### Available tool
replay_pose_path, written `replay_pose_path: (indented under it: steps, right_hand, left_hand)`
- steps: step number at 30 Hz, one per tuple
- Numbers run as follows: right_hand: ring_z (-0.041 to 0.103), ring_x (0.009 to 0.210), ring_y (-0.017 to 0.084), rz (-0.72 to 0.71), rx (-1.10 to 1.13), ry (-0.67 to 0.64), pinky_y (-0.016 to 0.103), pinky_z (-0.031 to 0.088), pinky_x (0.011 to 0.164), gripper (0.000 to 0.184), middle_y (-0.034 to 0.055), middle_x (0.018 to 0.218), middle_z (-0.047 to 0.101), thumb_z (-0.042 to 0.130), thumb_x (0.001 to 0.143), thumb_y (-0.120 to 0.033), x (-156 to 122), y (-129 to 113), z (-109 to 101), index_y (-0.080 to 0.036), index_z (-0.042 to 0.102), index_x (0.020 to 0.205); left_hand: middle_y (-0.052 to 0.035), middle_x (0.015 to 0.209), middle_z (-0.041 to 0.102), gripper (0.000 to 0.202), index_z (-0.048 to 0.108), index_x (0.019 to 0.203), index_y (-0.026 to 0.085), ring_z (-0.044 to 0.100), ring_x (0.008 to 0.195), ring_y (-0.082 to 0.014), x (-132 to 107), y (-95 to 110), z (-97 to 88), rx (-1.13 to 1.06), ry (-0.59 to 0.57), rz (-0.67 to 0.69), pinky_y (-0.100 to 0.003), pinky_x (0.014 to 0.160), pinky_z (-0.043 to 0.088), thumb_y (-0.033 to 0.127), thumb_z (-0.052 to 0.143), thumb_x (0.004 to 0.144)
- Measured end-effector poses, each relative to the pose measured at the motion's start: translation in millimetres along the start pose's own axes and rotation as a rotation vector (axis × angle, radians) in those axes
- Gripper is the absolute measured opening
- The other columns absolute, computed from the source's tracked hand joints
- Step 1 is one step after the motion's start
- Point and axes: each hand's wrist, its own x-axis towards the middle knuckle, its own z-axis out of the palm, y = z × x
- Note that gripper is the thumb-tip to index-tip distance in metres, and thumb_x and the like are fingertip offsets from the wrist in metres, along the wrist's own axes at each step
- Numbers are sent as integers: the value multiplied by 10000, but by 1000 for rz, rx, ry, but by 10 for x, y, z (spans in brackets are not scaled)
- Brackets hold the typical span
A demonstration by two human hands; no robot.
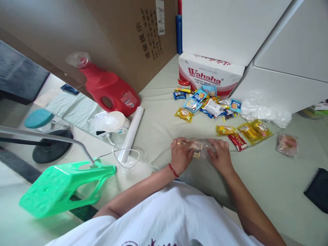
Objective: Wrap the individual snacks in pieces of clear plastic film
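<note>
Both my hands rest on the pale green sheet (pixel 159 126), gripping a clear plastic bag of snacks (pixel 200 148) between them. My left hand (pixel 180 155) pinches the bag's left end; a ring and a red string bracelet show on it. My right hand (pixel 220 155) is closed on the bag's right end. Just beyond them lie several loose snack packets: yellow ones (pixel 252 131), a red one (pixel 237 141), and a mixed pile of blue and white ones (pixel 202 102).
A Wahaha carton (pixel 208 73) stands behind the pile by white cabinets (pixel 282 65). A red detergent jug (pixel 109 89), a white bowl (pixel 114 122), a white roll (pixel 131 133), a green plastic stool (pixel 64 186) and a large cardboard box (pixel 123 37) are at left. Crumpled clear plastic (pixel 266 112) lies right.
</note>
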Motion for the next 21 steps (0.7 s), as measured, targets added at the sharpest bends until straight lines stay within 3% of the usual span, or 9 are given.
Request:
replay_pose_path:
  steps: [3,6,8,10,12,14,17,19,21]
  right_hand:
    - [463,1178,378,121,-215,58,564,449,952,372,199,1254,584,635,922,-378,-32,64,123,-183,697,1232]
    - [489,1162,357,80,-202,74,505,476,920,119,186,1241,588,624,904,-277,-103,-10,163,-200,706,941]
    - [569,998,290,122,-128,64,424,498,849,116,154,1108,626,573,921,-257,-159,-101,146,-212,677,899]
    - [598,820,234,220,17,0,366,505,771,159,96,927,648,509,946,-278,-209,-194,139,-231,661,937]
    - [627,761,220,324,280,-59,351,524,749,211,57,833,668,458,958,-317,-243,-271,167,-245,650,1008]
    - [677,829,229,400,626,-86,366,558,782,272,62,915,721,466,929,-366,-262,-331,226,-244,640,1099]
    - [705,997,265,466,1065,-97,411,581,847,400,97,1121,743,495,879,-467,-283,-410,311,-229,646,1163]
    - [698,1059,282,510,1212,-80,431,580,875,450,112,1170,737,499,890,-554,-304,-466,340,-220,657,1147]
    - [691,1076,277,568,1245,-14,424,575,901,453,114,1175,734,546,897,-604,-332,-507,342,-220,654,1113]
  left_hand:
    - [-184,1421,530,651,649,1282,194,427,1397,-418,14,-79,100,25,24,-140,-610,1122,387,430,865,714]
    - [-188,1430,531,548,645,1051,191,315,1495,-463,4,-113,164,12,-21,-143,-643,1188,313,450,900,642]
    - [-170,1306,587,520,601,1044,198,450,1403,-425,-34,-84,195,-53,4,-145,-597,1126,409,403,879,656]
    - [-113,1137,616,490,553,1095,207,622,1144,-322,-83,-28,232,-131,26,-168,-480,952,530,355,818,711]
    - [-72,1059,608,426,527,1109,218,646,924,-237,-124,19,280,-158,33,-150,-379,789,543,338,756,770]
    - [-94,1094,614,386,536,1122,215,643,914,-235,-145,28,331,-115,55,-40,-364,757,527,352,726,815]
    - [-155,1138,631,270,586,1131,200,643,1044,-293,-157,-20,378,-24,84,206,-437,850,512,293,651,886]
    - [-166,1163,636,264,607,1145,208,621,1152,-327,-176,-41,377,-38,27,375,-503,936,489,238,612,883]
    - [-176,1257,611,410,589,1233,218,553,1291,-361,-207,-22,357,-158,-79,533,-561,1034,452,254,636,827]
